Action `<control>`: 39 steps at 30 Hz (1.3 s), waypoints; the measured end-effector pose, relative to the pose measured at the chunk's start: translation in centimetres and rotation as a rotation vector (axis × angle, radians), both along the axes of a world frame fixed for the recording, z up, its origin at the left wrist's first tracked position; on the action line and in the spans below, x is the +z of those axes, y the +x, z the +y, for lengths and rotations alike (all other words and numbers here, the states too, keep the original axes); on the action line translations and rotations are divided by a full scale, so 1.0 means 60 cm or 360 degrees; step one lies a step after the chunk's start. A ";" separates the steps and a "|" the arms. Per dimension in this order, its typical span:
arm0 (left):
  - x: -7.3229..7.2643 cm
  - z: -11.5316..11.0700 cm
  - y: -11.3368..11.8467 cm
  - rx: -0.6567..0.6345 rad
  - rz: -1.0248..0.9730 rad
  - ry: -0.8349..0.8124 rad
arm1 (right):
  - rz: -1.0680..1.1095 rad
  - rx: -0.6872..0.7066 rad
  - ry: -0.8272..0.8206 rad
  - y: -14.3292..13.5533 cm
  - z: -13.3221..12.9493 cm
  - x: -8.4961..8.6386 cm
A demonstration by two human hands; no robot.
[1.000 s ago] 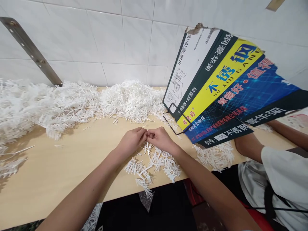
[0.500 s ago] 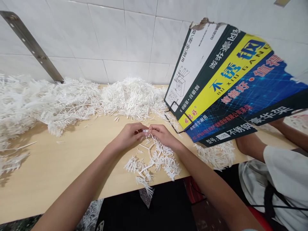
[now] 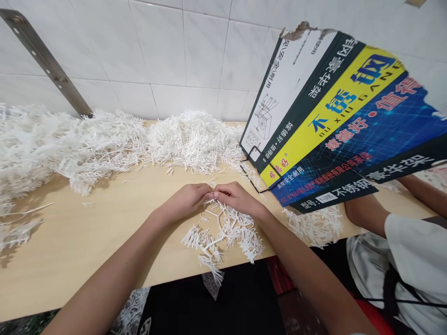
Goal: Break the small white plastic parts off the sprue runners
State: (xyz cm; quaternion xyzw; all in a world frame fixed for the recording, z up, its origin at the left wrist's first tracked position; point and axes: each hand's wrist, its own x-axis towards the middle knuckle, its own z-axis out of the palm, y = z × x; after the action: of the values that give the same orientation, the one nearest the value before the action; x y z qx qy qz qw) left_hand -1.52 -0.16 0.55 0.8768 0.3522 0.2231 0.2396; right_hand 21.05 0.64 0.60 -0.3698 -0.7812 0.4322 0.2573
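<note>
My left hand (image 3: 195,195) and my right hand (image 3: 233,195) meet above the middle of the table, fingertips pinched together. Both are closed on a bit of the white branching plastic strand (image 3: 228,225), which is mostly covered by the fingers. From my fingers the strand trails down toward the table's front edge, its feathery tufts spread beside my right wrist. One tuft (image 3: 213,271) hangs over that edge. Behind my hands lies a heap of similar white pieces (image 3: 193,139).
More white pieces (image 3: 94,149) line the back left of the table (image 3: 104,232). A printed cardboard panel (image 3: 324,125) with a black wire frame (image 3: 263,170) stands at the right. Beyond it are a person's arms (image 3: 366,211) and white sleeve.
My left fingers have folded closer against my right fingertips, covering more of the strand's end. The view has shifted slightly.
</note>
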 end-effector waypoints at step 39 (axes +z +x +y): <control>-0.013 0.024 0.036 0.0489 -0.1733 -0.1074 | 0.0571 -0.0449 -0.0338 -0.002 0.014 -0.007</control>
State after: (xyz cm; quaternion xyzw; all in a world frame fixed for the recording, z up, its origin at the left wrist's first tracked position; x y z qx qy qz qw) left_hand 0.62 1.29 -0.25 0.4550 0.3524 0.5439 0.6107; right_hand 20.94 1.49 0.19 -0.4176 -0.6140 0.5302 0.4093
